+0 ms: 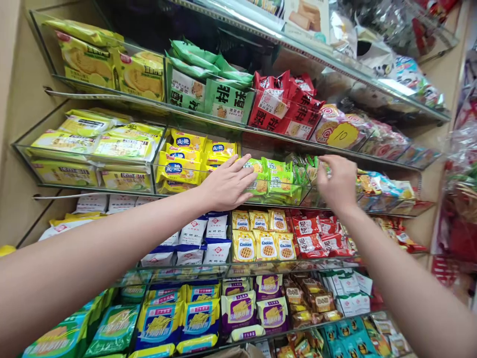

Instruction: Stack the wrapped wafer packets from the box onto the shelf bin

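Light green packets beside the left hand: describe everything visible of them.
The light green packets have shiny, plastic-looking wrappers printed with pale lettering and golden, biscuit-like pictures. They sit grouped in rows, printed faces mostly outward, partly behind a clear front panel, just right of the yellow packets. The left hand overlaps the leftmost ones in this view; whether it touches them cannot be told.

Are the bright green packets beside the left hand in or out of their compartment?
In: the bright green packets sit behind the clear front panel, beside the left hand.
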The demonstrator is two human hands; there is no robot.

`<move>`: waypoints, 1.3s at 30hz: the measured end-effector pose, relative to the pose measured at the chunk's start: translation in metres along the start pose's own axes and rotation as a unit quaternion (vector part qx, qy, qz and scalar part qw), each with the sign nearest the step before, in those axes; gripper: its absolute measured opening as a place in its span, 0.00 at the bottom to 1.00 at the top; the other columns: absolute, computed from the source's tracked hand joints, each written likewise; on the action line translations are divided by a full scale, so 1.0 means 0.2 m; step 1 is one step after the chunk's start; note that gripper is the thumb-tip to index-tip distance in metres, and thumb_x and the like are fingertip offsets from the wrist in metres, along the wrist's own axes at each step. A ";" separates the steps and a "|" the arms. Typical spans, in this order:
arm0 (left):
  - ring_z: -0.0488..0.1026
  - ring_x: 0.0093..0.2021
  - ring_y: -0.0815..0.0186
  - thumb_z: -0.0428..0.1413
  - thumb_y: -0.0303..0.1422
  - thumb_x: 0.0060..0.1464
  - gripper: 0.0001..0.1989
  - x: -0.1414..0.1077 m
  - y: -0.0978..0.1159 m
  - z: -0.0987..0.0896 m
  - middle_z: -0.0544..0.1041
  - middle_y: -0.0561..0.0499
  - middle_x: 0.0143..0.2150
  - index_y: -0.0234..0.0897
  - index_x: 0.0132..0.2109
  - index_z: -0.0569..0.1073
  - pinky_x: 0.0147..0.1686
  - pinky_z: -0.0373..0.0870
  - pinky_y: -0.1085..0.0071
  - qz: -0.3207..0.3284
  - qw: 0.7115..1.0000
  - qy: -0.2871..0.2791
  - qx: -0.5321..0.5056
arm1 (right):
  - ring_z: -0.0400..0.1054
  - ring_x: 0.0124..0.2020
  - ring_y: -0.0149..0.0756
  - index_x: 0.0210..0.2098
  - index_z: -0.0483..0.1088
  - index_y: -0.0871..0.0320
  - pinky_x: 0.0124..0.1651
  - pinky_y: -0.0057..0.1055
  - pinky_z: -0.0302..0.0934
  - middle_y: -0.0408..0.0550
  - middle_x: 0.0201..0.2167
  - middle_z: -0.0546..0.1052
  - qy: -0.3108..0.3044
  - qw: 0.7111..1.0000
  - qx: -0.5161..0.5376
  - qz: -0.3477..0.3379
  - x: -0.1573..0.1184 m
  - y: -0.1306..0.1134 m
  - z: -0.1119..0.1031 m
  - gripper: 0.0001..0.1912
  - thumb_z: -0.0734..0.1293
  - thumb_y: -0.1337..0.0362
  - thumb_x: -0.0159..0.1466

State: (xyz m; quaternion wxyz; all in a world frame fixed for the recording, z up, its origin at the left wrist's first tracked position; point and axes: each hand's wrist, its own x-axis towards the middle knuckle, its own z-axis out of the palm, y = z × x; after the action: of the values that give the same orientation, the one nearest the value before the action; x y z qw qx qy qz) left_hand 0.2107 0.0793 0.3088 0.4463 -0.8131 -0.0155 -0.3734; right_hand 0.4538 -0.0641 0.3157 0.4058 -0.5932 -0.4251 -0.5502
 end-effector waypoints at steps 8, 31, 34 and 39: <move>0.43 0.63 0.56 0.43 0.42 0.56 0.25 0.00 0.00 0.00 0.63 0.46 0.58 0.30 0.57 0.60 0.60 0.43 0.57 -0.004 1.000 -0.004 -0.001 | 0.70 0.37 0.42 0.37 0.74 0.54 0.42 0.36 0.62 0.46 0.33 0.77 -0.326 0.944 -0.040 0.039 0.34 0.25 0.02 0.14 0.64 0.60 0.52; 0.46 0.63 0.55 0.46 0.39 0.54 0.24 -0.01 0.00 0.00 0.64 0.46 0.57 0.31 0.55 0.61 0.59 0.45 0.59 -0.004 1.000 -0.008 -0.013 | 0.66 0.32 0.37 0.45 0.68 0.64 0.36 0.31 0.56 0.55 0.35 0.75 -0.331 0.940 -0.077 0.011 0.46 0.14 0.01 0.21 0.64 0.75 0.50; 0.46 0.62 0.54 0.46 0.40 0.54 0.24 0.00 0.00 0.00 0.64 0.46 0.57 0.31 0.55 0.60 0.59 0.46 0.58 -0.003 1.000 -0.006 -0.013 | 0.66 0.28 0.35 0.42 0.68 0.63 0.33 0.30 0.56 0.51 0.32 0.76 -0.362 0.930 -0.058 0.002 0.46 0.13 0.05 0.24 0.66 0.78 0.44; 0.46 0.62 0.54 0.46 0.40 0.54 0.24 0.00 0.00 0.01 0.64 0.46 0.57 0.32 0.56 0.60 0.59 0.46 0.57 -0.003 1.000 -0.009 -0.011 | 0.64 0.22 0.32 0.30 0.72 0.58 0.29 0.29 0.56 0.42 0.21 0.74 -0.351 0.936 -0.024 0.000 0.47 0.12 0.13 0.21 0.66 0.82 0.37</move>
State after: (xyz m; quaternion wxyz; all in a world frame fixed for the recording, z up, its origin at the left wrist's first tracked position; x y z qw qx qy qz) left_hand 0.2109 0.0808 0.3077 0.4356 -0.8214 -0.0180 -0.3678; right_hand 0.4872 -0.0416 0.4079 0.2164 -0.7585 -0.5269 -0.3165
